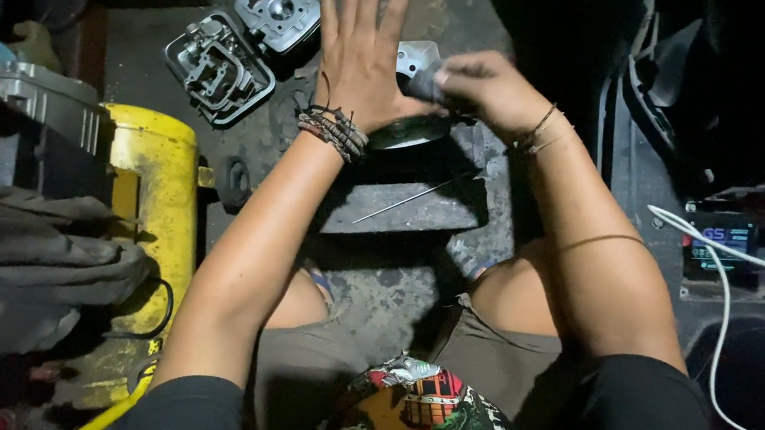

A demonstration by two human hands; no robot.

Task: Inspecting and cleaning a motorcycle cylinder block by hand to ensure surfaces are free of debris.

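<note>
My left hand (361, 49) is flat and open, fingers spread and pointing away from me, its palm pressed against a round dark metal part (409, 132) that rests on a grey block (402, 209). My right hand (488, 90) is closed around a small dark tool or part (421, 83) right beside the left palm. A silvery metal piece (416, 57) shows just behind the two hands. A thin metal rod (412, 199) lies across the block below them.
On the stained floor at the back lie a ribbed engine cylinder (279, 11) and a cylinder head (219, 68). A yellow container (151, 211) and grey cloth (21, 274) are on the left. A white cable (720, 304) and a dark battery (721, 246) are on the right.
</note>
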